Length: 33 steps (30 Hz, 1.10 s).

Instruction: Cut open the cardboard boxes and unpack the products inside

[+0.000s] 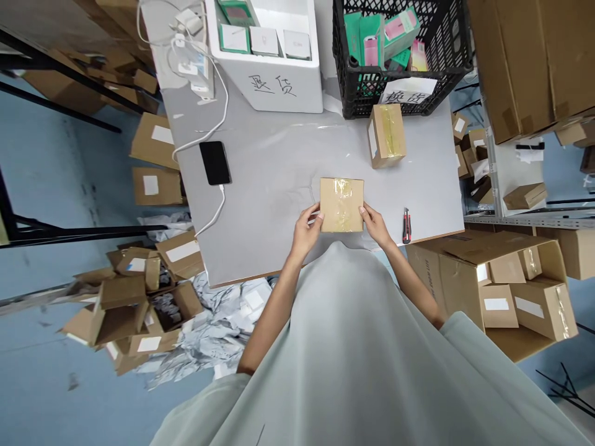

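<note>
Facing me on my remote feed is a taped box [341, 205], near the front edge of the worktop [260, 217] and right of its middle; I cannot tell whether it rests there or is slightly raised. My left grip [307, 230] and right grip [375, 224] are clamped on its opposite sides. I judge the work on it to be early: it is in hand, but the tape strip looks whole and I see no flap open. The utility knife [406, 225] lies unheld near the front right corner. Farther back, a second box [387, 136], also taped, stands toward the far right corner, just beside the black crate [362, 77], so it looks undone too. The crate and the white bin [288, 87] at the far edge already contain small packages. Past the front right corner, a large carton [437, 266] contains more boxes, at least some taped, likely still left.
</note>
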Each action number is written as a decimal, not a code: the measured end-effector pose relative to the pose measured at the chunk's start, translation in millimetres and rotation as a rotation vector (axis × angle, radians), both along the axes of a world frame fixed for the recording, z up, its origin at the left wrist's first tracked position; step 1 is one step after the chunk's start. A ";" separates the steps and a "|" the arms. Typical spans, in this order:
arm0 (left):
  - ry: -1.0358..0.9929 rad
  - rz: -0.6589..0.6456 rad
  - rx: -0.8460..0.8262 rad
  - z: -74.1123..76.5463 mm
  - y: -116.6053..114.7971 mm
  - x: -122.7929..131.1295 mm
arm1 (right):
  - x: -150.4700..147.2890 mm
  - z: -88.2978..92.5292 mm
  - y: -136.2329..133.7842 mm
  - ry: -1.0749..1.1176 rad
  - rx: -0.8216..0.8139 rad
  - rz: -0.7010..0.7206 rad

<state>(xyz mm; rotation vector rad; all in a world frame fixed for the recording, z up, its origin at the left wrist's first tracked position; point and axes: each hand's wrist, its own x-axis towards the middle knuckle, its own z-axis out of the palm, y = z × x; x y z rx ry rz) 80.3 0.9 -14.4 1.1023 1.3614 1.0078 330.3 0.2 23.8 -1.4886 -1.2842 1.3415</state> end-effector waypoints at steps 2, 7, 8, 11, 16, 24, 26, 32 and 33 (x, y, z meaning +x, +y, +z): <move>-0.067 0.012 -0.062 -2.4 1.9 -1.3 | 2.0 2.2 -2.3 0.018 -0.002 0.019; -0.121 0.111 -0.192 -18.9 16.7 -9.0 | 15.5 12.7 -19.4 0.048 -0.053 0.192; -0.103 0.132 -0.214 -23.7 20.9 -10.4 | 19.6 14.6 -22.6 0.049 -0.068 0.220; -0.056 0.162 -0.339 -37.9 31.5 -12.6 | 33.4 18.2 -27.2 0.048 -0.098 0.229; -0.183 0.012 -0.521 -48.6 32.5 -6.8 | 63.6 19.5 -20.8 0.024 -0.104 0.108; -0.210 0.052 -0.427 -36.1 -2.8 -7.3 | 83.8 9.4 -16.8 -0.061 -0.095 -0.026; -0.179 0.095 -0.393 -36.0 -19.7 -15.7 | 71.2 -0.3 -17.1 -0.094 -0.085 -0.074; 0.064 0.176 -0.409 -47.3 -69.9 -42.9 | 30.3 -46.2 -15.8 -0.140 -0.186 -0.067; 0.098 0.182 -0.416 -49.6 -74.4 -45.7 | 26.4 -53.2 -14.6 -0.133 -0.199 -0.054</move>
